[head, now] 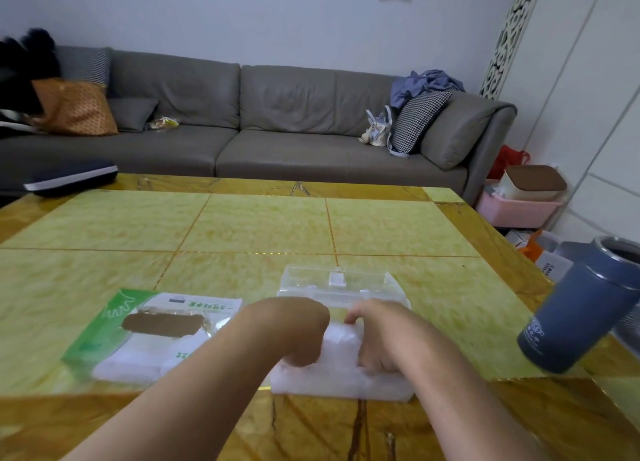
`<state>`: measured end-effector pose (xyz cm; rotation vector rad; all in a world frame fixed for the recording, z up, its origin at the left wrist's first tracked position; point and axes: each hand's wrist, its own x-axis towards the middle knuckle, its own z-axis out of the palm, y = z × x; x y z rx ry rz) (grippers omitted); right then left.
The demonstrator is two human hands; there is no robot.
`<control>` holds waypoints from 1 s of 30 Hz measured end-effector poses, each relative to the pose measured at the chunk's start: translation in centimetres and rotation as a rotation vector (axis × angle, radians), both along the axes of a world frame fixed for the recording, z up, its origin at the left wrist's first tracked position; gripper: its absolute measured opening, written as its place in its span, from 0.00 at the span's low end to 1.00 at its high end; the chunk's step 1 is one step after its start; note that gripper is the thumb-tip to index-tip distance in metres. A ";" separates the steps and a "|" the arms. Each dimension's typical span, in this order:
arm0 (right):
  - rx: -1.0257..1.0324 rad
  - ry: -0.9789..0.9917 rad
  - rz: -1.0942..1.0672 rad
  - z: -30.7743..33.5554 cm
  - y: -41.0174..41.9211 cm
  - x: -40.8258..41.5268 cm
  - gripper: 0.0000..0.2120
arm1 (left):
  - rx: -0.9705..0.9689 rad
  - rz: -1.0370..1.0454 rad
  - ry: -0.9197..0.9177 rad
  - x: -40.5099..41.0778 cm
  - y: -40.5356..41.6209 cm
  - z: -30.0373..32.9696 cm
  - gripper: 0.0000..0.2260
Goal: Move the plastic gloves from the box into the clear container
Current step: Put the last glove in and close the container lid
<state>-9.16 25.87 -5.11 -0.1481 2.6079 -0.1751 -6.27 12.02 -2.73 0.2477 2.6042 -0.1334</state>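
Both hands are down in the clear container (341, 388), which is sitting near the front edge of the worktop (242, 228). The container's see-through lid (341, 282) is lying flipped open behind it, w/ a small clasp in the middle.

The left hand (298, 336) is curled into a fist and is pressing down on the white pile of plastic gloves (341, 342) inside the container. The right hand (375, 339) is pushing down on the same pile from the other side, its fingers bent down into the soft plastic. It's prob. pinching some of the gloves, but the picture is blurry there, so the grip on either side is hard to be sure of. The two hands are sitting close together, w/ a bit of white plastic showing between them.

The gloves are filling the container up over its rim.

Just left of the container, the green and white box (138, 332) is lying flat on the worktop, w/ a torn opening on top and more white gloves showing at its near end.

On the right, near the worktop edge, a gray-blue cup (581, 308) is standing w/ its mouth open.

Behind the worktop, a gray sofa (263, 121) is running along the wall, w/ pillows and clothes on it.
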 end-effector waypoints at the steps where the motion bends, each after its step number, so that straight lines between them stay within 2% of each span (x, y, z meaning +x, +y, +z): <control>1: -0.017 0.006 -0.007 -0.1 0.2 0.1 0.33 | 0.030 -0.002 0.010 0.2 -0.2 0.2 0.07; 2: -0.037 0.032 0.008 0.0 0.2 0.4 0.30 | 0.058 -0.006 0.028 0.6 -0.7 0.4 0.04; 4: -0.048 0.083 0.072 0.6 0.5 1.1 0.26 | 0.176 0.023 0.070 1.4 -1.6 0.4 0.08; 7: -0.044 0.084 0.063 1.8 0.6 2.6 0.31 | 0.518 0.106 0.218 3.1 -3.4 1.3 0.15; 9: 0.003 0.205 0.067 2.7 0.2 3.4 0.27 | 0.733 0.220 0.392 4.1 -5.2 1.8 0.12; 10: 0.016 0.295 0.064 3.0 -0.1 3.7 0.22 | 0.752 0.281 0.516 4.6 -6.4 1.8 0.09; 12: 0.007 0.470 0.011 3.6 -1.0 4.2 0.17 | 0.567 0.385 0.712 5.0 -10.0 0.7 0.07; 13: -0.018 0.539 -0.015 3.9 -1.3 4.6 0.17 | 0.436 0.426 0.696 5.0 -11.5 0.2 0.09; 14: -0.049 0.587 -0.024 4.0 -2.0 4.9 0.18 | 0.352 0.453 0.596 5.2 -13.2 -0.6 0.12; 16: -0.117 0.654 -0.028 3.9 -3.1 5.0 0.18 | 0.314 0.414 0.339 5.2 -16.1 -2.0 0.17; 18: -0.171 0.697 -0.014 3.2 -4.1 4.9 0.16 | 0.290 0.346 0.180 5.4 -18.1 -2.6 0.19; 21: -0.225 0.738 0.017 2.2 -5.1 4.8 0.12 | 0.236 0.300 0.149 5.0 -19.4 -3.2 0.26; 27: -0.325 0.774 0.049 1.4 -6.1 4.8 0.08 | 0.177 0.341 0.075 5.0 -18.1 -3.2 0.19; 30: -0.337 0.763 0.058 1.0 -6.0 4.8 0.08 | 0.153 0.360 0.051 5.1 -17.1 -3.5 0.24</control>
